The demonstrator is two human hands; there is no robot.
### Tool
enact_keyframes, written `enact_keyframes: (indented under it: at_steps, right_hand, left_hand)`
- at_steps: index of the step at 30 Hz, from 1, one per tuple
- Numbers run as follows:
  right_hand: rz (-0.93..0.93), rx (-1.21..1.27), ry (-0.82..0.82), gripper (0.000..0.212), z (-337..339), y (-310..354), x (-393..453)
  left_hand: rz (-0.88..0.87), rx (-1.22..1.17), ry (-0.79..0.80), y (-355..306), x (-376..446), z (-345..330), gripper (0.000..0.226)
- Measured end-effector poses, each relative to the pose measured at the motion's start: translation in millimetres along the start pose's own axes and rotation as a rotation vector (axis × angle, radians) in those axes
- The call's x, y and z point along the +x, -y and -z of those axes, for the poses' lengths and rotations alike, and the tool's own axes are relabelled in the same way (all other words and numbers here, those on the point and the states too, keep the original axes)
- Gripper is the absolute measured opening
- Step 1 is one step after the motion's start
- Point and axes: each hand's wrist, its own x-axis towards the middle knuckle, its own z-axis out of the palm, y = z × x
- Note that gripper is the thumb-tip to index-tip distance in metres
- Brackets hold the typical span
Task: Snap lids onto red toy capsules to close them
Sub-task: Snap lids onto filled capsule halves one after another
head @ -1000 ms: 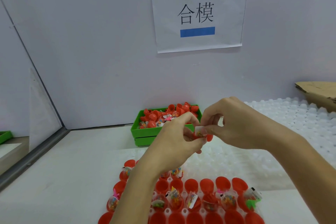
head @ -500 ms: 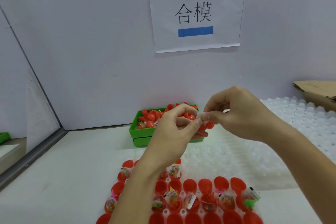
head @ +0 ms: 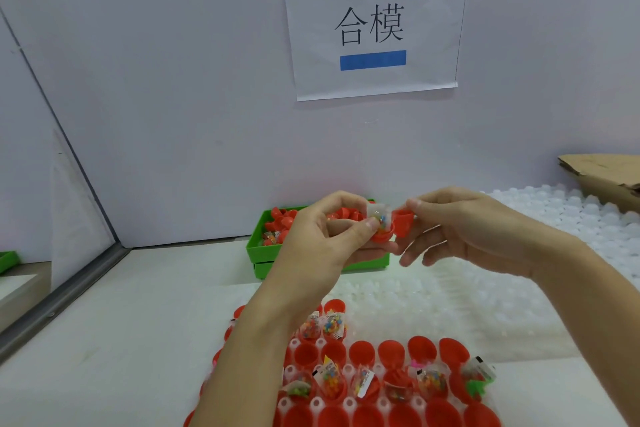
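1. The left hand is pinching a red plastic capsule half between thumb and curled fingers, raised above the table; a clear packet of coloured beads is sticking up out of it.
2. The right hand is pinching a red plastic lid between thumb and forefinger, its remaining fingers hanging loosely curled below. The lid is sitting just beside the capsule half, at its right edge, touching or nearly so.
3. Both forearms are reaching in from the bottom edge, wrists bent inward toward each other.
4. Below the hands, a white tray of red capsule halves is lying on the white table; some halves are holding bead packets.
5. Behind the hands, a green plastic bin is holding loose red pieces.
6. A white bumpy plastic sheet is spreading right, with brown cardboard at the far right.
7. A white paper sign with black characters and blue tape is hanging on the pale wall.
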Motion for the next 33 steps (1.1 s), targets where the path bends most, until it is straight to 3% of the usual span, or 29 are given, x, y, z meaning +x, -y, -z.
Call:
enact_keyframes:
  at_steps: [6, 15, 23, 27, 33]
  right_hand:
    - [0.183, 0.021, -0.021, 0.040, 1.3, 6.4, -3.6]
    - [0.380, -0.175, -0.003, 0.036, -5.6, 11.8, -3.8]
    - [0.452, -0.199, -0.039, 0.024, -10.5, 13.0, -4.1]
    - [0.456, -0.224, -0.077, 0.023, -10.7, 13.9, -5.0]
    - [0.468, -0.224, -0.097, 0.025, -8.2, 13.1, -5.5]
  left_hand:
    - [0.063, 0.042, 0.051, -2.1, -2.2, 4.2, 0.010]
    - [0.096, 0.119, 0.040, -5.5, -2.5, 3.6, 0.007]
    - [0.082, 0.122, -0.021, -5.8, -1.6, 2.0, 0.019]
    - [0.043, 0.160, -0.032, -6.4, -2.3, 0.0, 0.039]
    - [0.019, 0.175, -0.053, -6.4, -1.3, -2.4, 0.032]
